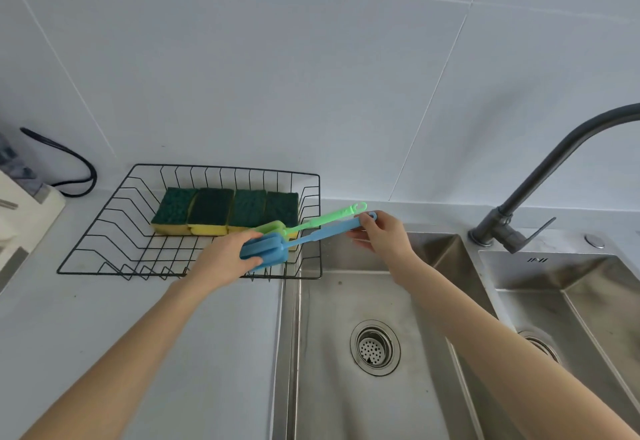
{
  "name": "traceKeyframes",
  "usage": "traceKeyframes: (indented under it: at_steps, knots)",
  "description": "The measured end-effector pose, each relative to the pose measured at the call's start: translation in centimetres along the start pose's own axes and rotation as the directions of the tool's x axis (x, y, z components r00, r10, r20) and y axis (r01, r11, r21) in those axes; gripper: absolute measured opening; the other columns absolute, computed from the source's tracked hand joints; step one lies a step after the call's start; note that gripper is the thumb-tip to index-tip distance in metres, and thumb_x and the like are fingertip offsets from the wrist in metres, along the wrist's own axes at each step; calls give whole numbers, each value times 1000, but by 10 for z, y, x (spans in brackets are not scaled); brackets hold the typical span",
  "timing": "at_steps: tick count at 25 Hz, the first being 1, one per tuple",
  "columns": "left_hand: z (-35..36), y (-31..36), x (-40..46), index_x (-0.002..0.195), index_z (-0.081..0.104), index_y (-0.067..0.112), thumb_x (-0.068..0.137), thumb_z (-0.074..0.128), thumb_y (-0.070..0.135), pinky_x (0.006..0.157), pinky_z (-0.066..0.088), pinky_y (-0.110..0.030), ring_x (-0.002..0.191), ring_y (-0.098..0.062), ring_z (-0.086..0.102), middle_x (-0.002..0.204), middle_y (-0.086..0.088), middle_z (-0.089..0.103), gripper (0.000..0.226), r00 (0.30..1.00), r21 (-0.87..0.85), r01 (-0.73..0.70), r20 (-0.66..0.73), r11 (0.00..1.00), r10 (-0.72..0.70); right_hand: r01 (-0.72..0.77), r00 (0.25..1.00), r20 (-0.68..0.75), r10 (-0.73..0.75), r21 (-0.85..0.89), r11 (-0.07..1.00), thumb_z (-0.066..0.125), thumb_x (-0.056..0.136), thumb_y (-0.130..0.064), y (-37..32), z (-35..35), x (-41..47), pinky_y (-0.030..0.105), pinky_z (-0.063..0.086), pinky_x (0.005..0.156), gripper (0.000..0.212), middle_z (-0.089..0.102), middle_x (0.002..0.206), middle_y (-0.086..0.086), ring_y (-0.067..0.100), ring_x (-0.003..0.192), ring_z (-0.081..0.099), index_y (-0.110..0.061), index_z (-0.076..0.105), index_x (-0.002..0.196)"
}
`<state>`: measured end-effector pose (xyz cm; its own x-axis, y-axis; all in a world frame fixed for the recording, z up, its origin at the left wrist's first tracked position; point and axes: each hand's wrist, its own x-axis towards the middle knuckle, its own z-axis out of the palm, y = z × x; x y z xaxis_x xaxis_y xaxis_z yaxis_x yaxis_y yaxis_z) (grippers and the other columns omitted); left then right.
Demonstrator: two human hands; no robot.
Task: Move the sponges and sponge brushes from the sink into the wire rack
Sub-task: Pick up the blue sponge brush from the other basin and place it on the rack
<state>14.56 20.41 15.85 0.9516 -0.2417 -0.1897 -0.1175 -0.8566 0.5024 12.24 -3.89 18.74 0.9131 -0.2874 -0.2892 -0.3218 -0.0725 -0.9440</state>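
Over the right front corner of the wire rack point(104, 221), my left hand point(221, 259) grasps the blue foam head of the blue sponge brush point(273, 249), with the thumb under it and the fingers on its top. My right hand point(384, 235) pinches the far end of the same brush's handle, near its hanging loop, so I hold the brush with both hands, tilted, and it crosses the right edge of the rack. Just behind it lies the green sponge brush point(311, 223); its foam head is inside the rack and its handle goes out over the right rim toward the sink side. Further back in the rack I see four sponges point(225, 211) in one row, touching each other, dark green side up and yellow below. The rack stands on the grey countertop point(207, 335), just beside the steel sink point(346, 405). The left basin shows only its drain strainer point(375, 347). A dark faucet point(540, 180) rises at the right, between the two basins, and a black cable point(65, 162) lies behind the rack on the left.
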Motion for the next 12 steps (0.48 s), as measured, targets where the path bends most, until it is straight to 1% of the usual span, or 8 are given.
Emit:
traceKeyframes:
  at_steps: [2, 4, 6, 8, 10, 12]
  knots:
    - [5, -5, 7, 129, 50, 18, 83, 63, 22, 90, 45, -36, 111, -25, 57, 123, -7, 62, 48, 997, -2, 33, 66, 999, -33, -6, 1000, 10, 6, -60, 998, 44, 98, -14, 8, 5, 4, 13, 55, 59, 12, 63, 68, -3, 2, 61, 64, -9, 55, 97]
    - [10, -7, 13, 128, 51, 15, 82, 64, 18, 90, 43, -33, 113, -25, 56, 126, -9, 61, 48, 993, -14, 52, 109, 999, -50, -23, 1000, 13, 25, -99, 995, 45, 97, -15, 16, 8, 7, 13, 54, 60, 11, 64, 68, -1, 6, 63, 64, -9, 55, 96]
    - [14, -5, 18, 128, 51, 14, 82, 64, 15, 94, 43, -36, 114, -27, 55, 127, -10, 59, 48, 989, -1, 70, 129, 998, -69, -52, 999, 6, 53, -120, 991, 46, 97, -15, 23, 8, 10, 12, 54, 59, 10, 64, 69, 0, 7, 64, 64, -9, 54, 96]
    - [17, -2, 22, 127, 52, 14, 81, 63, 15, 93, 45, -38, 113, -28, 55, 126, -10, 60, 47, 988, 32, 86, 129, 996, -90, -62, 998, 5, 64, -150, 987, 47, 97, -15, 27, 6, 10, 13, 53, 60, 10, 66, 75, 5, 6, 63, 63, -8, 54, 96]
    - [20, 1, 25, 127, 51, 14, 81, 63, 16, 92, 45, -37, 112, -28, 55, 126, -11, 60, 47, 987, 73, 101, 121, 992, -110, -67, 998, 2, 68, -174, 983, 47, 96, -15, 29, 5, 9, 14, 52, 61, 9, 66, 83, 9, 6, 64, 62, -9, 54, 95]
    - [20, 2, 26, 129, 49, 14, 82, 62, 15, 93, 44, -37, 114, -28, 54, 128, -11, 58, 49, 984, 83, 108, 133, 991, -118, -71, 997, 6, 73, -197, 978, 48, 96, -14, 28, 6, 8, 16, 51, 63, 8, 66, 89, 10, 9, 66, 62, -9, 54, 96]
